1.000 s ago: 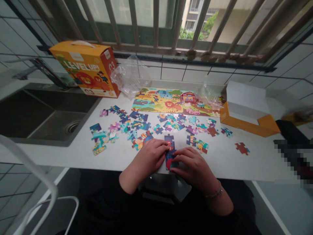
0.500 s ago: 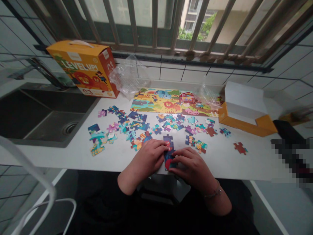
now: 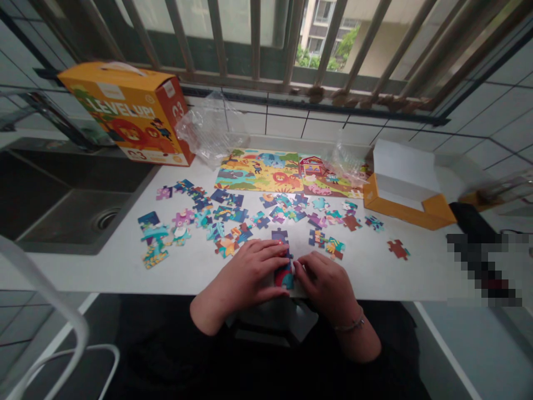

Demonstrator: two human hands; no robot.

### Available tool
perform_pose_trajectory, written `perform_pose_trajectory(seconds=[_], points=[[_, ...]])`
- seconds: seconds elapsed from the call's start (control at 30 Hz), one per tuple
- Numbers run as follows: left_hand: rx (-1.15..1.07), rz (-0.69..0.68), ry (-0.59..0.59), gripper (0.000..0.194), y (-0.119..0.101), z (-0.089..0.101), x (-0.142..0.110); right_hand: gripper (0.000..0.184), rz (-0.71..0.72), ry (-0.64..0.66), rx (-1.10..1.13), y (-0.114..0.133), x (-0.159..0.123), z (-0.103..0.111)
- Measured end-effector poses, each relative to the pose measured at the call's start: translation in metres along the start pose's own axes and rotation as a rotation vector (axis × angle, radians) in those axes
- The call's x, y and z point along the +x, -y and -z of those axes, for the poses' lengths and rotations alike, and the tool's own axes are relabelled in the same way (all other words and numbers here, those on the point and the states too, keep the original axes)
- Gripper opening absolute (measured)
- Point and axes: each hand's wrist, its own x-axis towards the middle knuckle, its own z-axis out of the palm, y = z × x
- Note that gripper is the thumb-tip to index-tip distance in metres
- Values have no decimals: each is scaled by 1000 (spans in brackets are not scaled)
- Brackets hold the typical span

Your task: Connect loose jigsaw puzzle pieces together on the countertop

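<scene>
A narrow strip of joined jigsaw puzzle pieces (image 3: 284,276), dark blue with red and teal, lies near the counter's front edge. My left hand (image 3: 250,272) is laid over it from the left, holding it against the counter with fingers across the middle and thumb by the lower end. Close to the strip's right edge, my right hand (image 3: 327,283) has its fingers curled and pressed together. What these fingers hold, if anything, is hidden. Several loose puzzle pieces (image 3: 227,246) lie beyond my left hand, and a few joined ones (image 3: 334,247) beyond my right.
Two finished-looking picture boards (image 3: 260,171) lie at the back. An orange puzzle box (image 3: 137,122) stands left, beside clear plastic wrapping (image 3: 212,128) and a sink (image 3: 83,222). At right are an open orange box (image 3: 410,205) and a lone brown piece (image 3: 398,249).
My right hand has drawn off the strip to its right side, its fingers curling in. My left fingers have spread farther across the strip. The whole view has shifted slightly.
</scene>
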Motion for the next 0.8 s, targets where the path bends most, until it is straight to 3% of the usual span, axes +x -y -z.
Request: perform_pose_trajectory(seconds=[0.2,0.53,0.63,0.7,0.8], points=[[19,31,57,58,1,-2,0,23,5,45,-80,2,0,0],[-5,49,41,47,-2,4,3,26,5,13,-23,2,1,-1],[3,29,-3,41,-4,5,2,28,59,-14,216,12,-6,6],[-43,3,-55,36,-10,7,-1,34,105,54,504,22,-12,8],[-290,16,-119,23,-25,12,-9,38,233,424,892,37,-17,-1]])
